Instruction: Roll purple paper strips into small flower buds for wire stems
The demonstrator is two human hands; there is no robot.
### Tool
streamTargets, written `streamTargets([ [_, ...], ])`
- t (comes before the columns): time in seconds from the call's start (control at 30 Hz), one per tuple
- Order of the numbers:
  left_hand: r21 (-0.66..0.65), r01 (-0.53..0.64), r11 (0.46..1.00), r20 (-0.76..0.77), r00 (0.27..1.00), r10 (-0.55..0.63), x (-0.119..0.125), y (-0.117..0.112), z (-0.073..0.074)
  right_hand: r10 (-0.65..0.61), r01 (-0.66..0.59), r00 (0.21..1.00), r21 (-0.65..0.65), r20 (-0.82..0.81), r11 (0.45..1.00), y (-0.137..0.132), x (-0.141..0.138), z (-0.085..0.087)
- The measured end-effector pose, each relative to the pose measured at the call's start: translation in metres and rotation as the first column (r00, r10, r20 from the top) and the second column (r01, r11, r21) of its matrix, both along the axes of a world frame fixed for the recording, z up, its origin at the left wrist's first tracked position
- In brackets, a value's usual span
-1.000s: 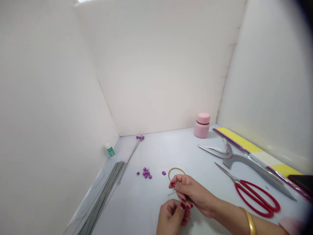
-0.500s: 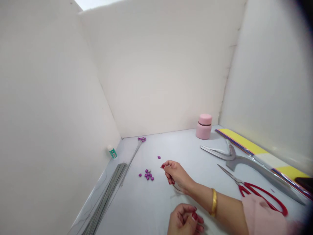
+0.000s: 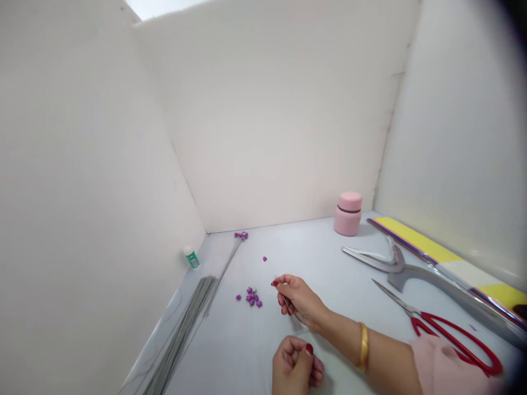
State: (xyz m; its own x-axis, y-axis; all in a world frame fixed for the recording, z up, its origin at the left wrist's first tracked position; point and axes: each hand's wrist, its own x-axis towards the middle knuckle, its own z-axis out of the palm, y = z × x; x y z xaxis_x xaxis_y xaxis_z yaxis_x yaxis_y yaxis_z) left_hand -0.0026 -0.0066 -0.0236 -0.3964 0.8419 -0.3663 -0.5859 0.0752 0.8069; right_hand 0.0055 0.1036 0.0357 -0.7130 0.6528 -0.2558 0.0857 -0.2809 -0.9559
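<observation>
Three white walls [image 3: 267, 115] stand around a pale table [image 3: 222, 351]. Right hand [image 3: 300, 300] pinches a thin silver wire [image 3: 289, 309] shut between its fingers, near small purple bits [image 3: 251, 297]. The wire slants down and to the right, toward the person. Left hand [image 3: 295, 365] lies curled below; you cannot tell if it holds anything.

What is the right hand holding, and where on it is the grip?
The right hand pinches a thin metal wire between thumb and fingers, near one end as far as this view shows.
</observation>
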Motion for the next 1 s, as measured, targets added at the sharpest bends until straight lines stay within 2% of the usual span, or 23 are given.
streamTargets([
  [0.17, -0.003, -0.010, 1.000, -0.039, 0.999, 0.009, -0.006, -0.001, -0.001, 0.019, -0.019, 1.000, -0.019, -0.001, 1.000, -0.005, 0.013, -0.002],
  [0.4, -0.011, -0.003, 1.000, -0.083, 0.997, 0.002, -0.005, 0.000, -0.001, -0.040, 0.040, 0.999, 0.001, -0.016, 0.999, -0.001, 0.013, -0.006],
  [0.67, -0.065, -0.085, 0.994, -0.152, 0.986, 0.074, -0.011, 0.001, 0.000, -0.004, 0.005, 0.999, 0.035, -0.041, 0.999, 0.003, 0.019, -0.009],
  [0.8, -0.097, -0.153, 0.984, -0.271, 0.955, 0.121, -0.039, -0.006, 0.011, -0.026, 0.030, 0.999, 0.081, -0.047, 0.996, 0.012, 0.035, -0.016],
  [0.93, -0.133, -0.220, 0.966, -0.427, 0.893, 0.145, -0.090, -0.011, 0.033, -0.087, 0.092, 0.995, 0.146, -0.044, 0.985, 0.024, 0.060, -0.026],
  [1.0, -0.170, -0.235, 0.957, -0.520, 0.846, 0.115, -0.118, -0.009, 0.044, -0.121, 0.125, 0.992, 0.169, -0.038, 0.978, 0.029, 0.071, -0.031],
])
